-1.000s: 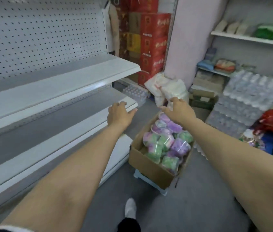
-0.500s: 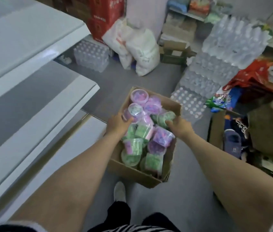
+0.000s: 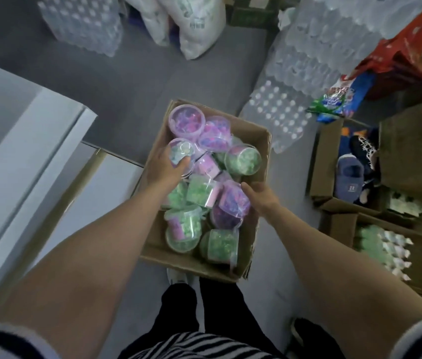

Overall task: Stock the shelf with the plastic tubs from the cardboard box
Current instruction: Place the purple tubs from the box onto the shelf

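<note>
Both hands have dropped from the white metal shelf (image 3: 31, 141) into the brown cardboard box (image 3: 259, 141): left hand (image 3: 164, 168) fingers grip a clear purple-filled plastic tub (image 3: 182, 151), right hand (image 3: 260, 196) clasps a purple wrapped tub (image 3: 230, 207), so stocking begins.

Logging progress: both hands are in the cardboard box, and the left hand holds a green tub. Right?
Not quite. In the head view the left hand holds a purple tub, not a green one. Both hands, the right hand too, are in the cardboard box.
</note>
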{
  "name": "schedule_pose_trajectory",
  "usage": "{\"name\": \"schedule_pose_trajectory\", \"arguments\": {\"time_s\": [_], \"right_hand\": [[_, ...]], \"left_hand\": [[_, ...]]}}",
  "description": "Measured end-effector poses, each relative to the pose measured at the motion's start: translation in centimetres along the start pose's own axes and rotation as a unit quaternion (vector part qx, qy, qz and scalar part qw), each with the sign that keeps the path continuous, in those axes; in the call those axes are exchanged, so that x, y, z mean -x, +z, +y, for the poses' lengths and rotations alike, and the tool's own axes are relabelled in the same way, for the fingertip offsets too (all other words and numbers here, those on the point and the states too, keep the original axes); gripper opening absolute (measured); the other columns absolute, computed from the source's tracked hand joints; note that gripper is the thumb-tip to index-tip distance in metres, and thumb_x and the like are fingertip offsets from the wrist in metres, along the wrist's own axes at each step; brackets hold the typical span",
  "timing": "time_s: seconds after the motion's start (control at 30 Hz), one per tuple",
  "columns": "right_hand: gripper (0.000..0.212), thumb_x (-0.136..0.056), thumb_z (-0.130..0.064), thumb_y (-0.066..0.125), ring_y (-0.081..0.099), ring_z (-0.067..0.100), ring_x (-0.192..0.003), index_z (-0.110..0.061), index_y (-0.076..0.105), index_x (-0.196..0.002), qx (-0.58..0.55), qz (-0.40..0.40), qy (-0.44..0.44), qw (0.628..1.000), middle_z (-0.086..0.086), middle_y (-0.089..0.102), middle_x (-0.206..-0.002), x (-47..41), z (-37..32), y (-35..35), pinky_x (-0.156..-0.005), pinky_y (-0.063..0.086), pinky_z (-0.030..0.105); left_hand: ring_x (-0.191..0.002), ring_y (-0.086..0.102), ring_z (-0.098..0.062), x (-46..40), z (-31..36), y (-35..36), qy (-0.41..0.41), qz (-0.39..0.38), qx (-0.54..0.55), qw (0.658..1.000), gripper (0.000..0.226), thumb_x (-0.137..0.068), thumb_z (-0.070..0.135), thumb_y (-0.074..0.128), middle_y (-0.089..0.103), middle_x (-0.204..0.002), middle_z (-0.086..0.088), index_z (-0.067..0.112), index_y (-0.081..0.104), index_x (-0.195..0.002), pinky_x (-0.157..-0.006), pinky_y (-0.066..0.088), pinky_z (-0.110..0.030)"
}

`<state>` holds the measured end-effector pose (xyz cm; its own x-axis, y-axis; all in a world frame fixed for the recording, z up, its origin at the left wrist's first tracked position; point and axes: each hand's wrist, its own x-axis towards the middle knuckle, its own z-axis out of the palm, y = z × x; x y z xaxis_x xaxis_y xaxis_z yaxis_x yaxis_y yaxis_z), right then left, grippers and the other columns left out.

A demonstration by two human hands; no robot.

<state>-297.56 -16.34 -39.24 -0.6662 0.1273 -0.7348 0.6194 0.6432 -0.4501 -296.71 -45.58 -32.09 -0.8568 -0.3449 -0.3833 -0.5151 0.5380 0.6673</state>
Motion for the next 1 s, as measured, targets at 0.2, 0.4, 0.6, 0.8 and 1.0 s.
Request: {"name": "schedule_pose_trajectory", "arguments": {"time_s": [0.2, 0.4, 0.6, 0.8, 1.0], "right_hand": [[0.094, -0.057, -0.087, 0.057, 0.068, 0.028, -0.09, -0.014, 0.06, -0.117, -0.007, 0.009, 0.044, 0.999, 0.007, 0.066, -0.107, 2.9, -3.7, -0.8, -0.071, 0.061, 0.039], [0.09, -0.063, -0.078, 0.069, 0.072, 0.031, -0.081, -0.002, 0.063, -0.111, -0.035, 0.046, 0.117, 0.991, 0.015, 0.071, -0.098, 2.6, -3.6, -0.8, -0.053, 0.058, 0.033], [0.079, -0.071, -0.067, 0.073, 0.071, 0.03, -0.069, 0.002, 0.066, -0.109, -0.069, 0.032, 0.193, 0.978, 0.018, 0.071, -0.094, 2.7, -2.9, -0.4, -0.035, 0.051, 0.027], [0.07, -0.077, -0.044, 0.081, 0.066, 0.035, -0.081, -0.008, 0.054, -0.131, -0.257, -0.051, 0.277, 0.924, 0.022, 0.065, -0.119, 2.7, -3.0, 0.3, -0.044, 0.054, 0.034], [0.072, -0.091, -0.029, 0.068, 0.052, 0.039, -0.124, -0.009, 0.03, -0.149, -0.241, -0.097, 0.294, 0.92, 0.018, 0.045, -0.145, 3.6, -4.2, 0.1, -0.064, 0.05, 0.043]], "left_hand": [[-0.113, 0.055, -0.02, -3.9, -0.1, 1.6, 0.033, -0.007, -0.079, 0.996, 0.056, -0.077, 0.073, 0.048, 0.053, -0.127, 0.006, 0.033, 0.049, -0.118, -0.095, 0.048, -0.041], [-0.116, 0.053, -0.021, -3.7, 0.0, 3.3, 0.019, 0.036, -0.09, 0.995, 0.051, -0.087, 0.056, 0.05, 0.056, -0.13, 0.003, 0.027, 0.049, -0.13, -0.095, 0.042, -0.033], [-0.135, 0.037, -0.032, -4.1, -1.5, 3.6, 0.011, 0.04, -0.136, 0.99, 0.068, -0.088, 0.06, 0.043, 0.034, -0.151, -0.006, 0.026, 0.031, -0.145, -0.108, 0.035, -0.05], [-0.13, 0.042, -0.032, -4.2, -1.6, 3.9, -0.022, 0.033, -0.115, 0.993, 0.061, -0.089, 0.061, 0.04, 0.044, -0.144, -0.01, 0.025, 0.046, -0.138, -0.105, 0.038, -0.045], [-0.113, 0.052, -0.034, -2.3, -1.2, 4.0, -0.084, 0.059, -0.075, 0.992, 0.053, -0.095, 0.055, 0.038, 0.055, -0.123, -0.018, 0.017, 0.064, -0.121, -0.094, 0.04, -0.035]]}}
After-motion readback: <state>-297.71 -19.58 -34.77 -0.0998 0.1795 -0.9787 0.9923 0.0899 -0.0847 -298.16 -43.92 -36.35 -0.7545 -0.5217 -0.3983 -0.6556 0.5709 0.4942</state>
